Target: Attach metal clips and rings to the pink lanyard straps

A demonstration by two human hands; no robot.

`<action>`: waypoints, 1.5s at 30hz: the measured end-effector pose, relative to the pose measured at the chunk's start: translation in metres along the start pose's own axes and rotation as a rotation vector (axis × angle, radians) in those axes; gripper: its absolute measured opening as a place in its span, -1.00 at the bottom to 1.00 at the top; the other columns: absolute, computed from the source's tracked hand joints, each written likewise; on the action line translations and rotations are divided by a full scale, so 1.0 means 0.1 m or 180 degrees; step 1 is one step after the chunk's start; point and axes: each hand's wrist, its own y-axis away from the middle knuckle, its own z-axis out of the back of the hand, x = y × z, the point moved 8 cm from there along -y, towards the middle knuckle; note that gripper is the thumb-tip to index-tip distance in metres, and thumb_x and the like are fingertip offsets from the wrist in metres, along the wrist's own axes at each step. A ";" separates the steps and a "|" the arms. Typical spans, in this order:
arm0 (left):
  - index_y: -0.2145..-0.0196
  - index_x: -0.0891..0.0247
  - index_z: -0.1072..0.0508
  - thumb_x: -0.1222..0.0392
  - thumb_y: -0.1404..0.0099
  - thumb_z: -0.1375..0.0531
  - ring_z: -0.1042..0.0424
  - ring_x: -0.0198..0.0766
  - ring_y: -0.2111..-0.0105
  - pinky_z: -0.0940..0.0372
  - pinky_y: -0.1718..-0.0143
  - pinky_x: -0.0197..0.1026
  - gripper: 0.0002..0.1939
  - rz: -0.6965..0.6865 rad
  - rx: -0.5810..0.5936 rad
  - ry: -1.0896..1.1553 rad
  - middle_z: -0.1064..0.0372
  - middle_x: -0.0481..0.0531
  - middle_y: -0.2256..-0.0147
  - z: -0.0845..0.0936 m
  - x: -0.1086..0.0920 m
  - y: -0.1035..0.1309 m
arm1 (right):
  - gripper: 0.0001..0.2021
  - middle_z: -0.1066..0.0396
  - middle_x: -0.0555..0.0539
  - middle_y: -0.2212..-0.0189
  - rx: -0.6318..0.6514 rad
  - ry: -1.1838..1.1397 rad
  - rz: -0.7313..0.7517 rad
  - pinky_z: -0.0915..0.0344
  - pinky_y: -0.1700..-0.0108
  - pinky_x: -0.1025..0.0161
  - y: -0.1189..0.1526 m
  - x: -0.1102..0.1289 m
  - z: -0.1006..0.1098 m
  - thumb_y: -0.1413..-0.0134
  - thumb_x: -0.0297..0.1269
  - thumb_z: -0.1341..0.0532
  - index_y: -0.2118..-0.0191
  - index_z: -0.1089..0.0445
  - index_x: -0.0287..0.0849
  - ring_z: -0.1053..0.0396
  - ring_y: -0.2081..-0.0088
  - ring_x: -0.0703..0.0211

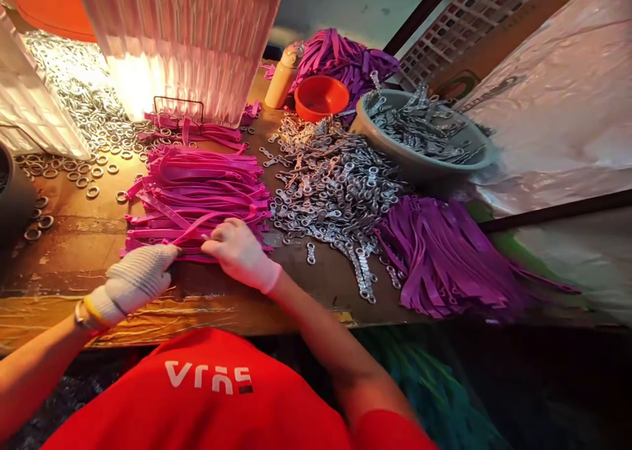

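My left hand [141, 279], in a white knitted glove, is closed with thumb and fingertips pinching one end of a pink strap [195, 225]. From there the strap slants up to the right, across a stacked pile of pink straps [202, 180]. My right hand [241, 254], in a thin white glove, is closed at the pile's near right edge. Its fingers are curled and their tips point at the left hand; what they pinch is too small to make out. Close by on the right lies a heap of metal links [336, 187].
Metal rings [74, 81] spread over the left back, around ribbed clear panels [187, 35]. Behind the links are an orange bowl [320, 101], a bottle [279, 78] and a grey tub [419, 164] of links. Purple straps [444, 259] lie at right, near the table edge [197, 315].
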 end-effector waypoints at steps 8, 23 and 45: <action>0.09 0.29 -0.50 0.34 -0.26 -0.03 -0.53 0.03 0.14 -0.35 0.12 -0.07 -0.67 0.0214 0.0269 -0.0783 -0.53 0.25 0.11 -0.26 -0.06 -0.03 | -0.73 -0.44 -0.19 0.14 0.0602 0.1030 0.0316 -0.12 0.10 0.02 -0.67 -0.51 -0.43 -0.41 -0.34 0.00 0.01 -0.44 -0.13 -0.26 0.07 -0.07; 0.12 0.26 -0.53 0.22 -0.29 -0.07 -0.52 0.03 0.13 -0.34 0.11 -0.09 -0.70 0.0640 0.0080 -0.0118 -0.54 0.20 0.14 -0.22 0.38 0.51 | -0.69 -0.43 -0.11 0.21 -0.0033 0.0423 -0.0244 -0.10 0.09 0.14 -0.40 -0.43 -0.07 -0.45 -0.32 0.02 0.05 -0.49 -0.09 -0.26 0.13 0.08; 0.21 0.30 -0.46 0.16 -0.18 -0.24 -0.30 -0.37 0.53 -0.12 0.63 -0.42 -0.77 0.0843 -0.0072 0.4931 -0.42 0.04 0.46 -0.80 -0.16 -0.04 | -0.76 -0.49 -0.03 0.18 -0.0830 -0.2169 -0.1801 -0.46 0.11 0.26 0.78 0.26 0.06 -0.31 -0.35 -0.10 -0.03 -0.39 -0.07 -0.51 0.23 0.24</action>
